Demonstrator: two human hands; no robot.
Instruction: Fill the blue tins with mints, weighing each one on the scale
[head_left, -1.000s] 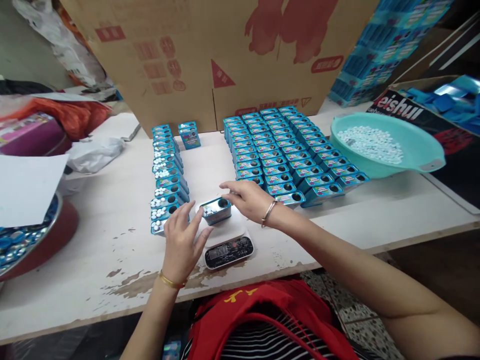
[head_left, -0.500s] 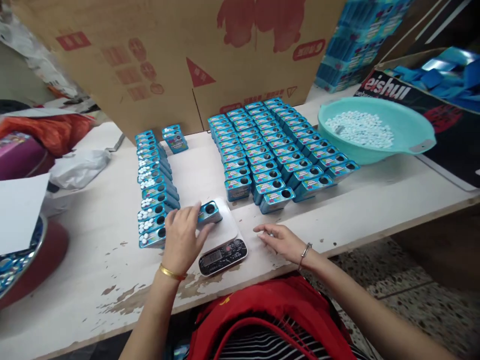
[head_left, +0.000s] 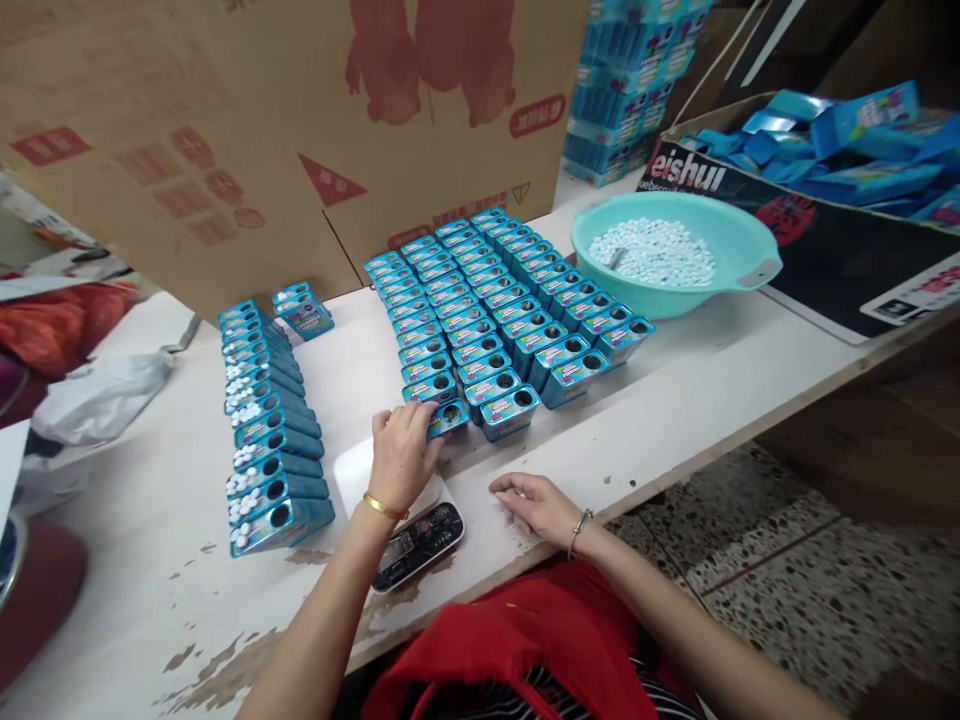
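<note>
Half a second back our left hand [head_left: 401, 455] had the small blue metal tin with a round hole in its top [head_left: 448, 417] sitting on the white plate of the little kitchen scale [head_left: 397, 510]; now the tin is off the plate and sits just above the scale in the middle of the frame, at the near end of the big block of matching blue tins [head_left: 499, 310], touching the front tin of its leftmost row. Our left fingers are curled round the tin's near side, closed on it, so the grip is not yet let go. We judge the weighing of this tin is over and it is being added to the block. Our right hand [head_left: 536, 505] has dropped from the tin to the worn white tabletop [head_left: 675, 420] at lower centre, lying flat, fingers loosely spread and holding nothing. To the left of the frame stands a single row of blue tins with white pellets lying on top [head_left: 266, 430], and at upper right the turquoise plastic basin of white pellets [head_left: 671, 255]. Behind everything leans a large brown cardboard box [head_left: 225, 130].
</note>
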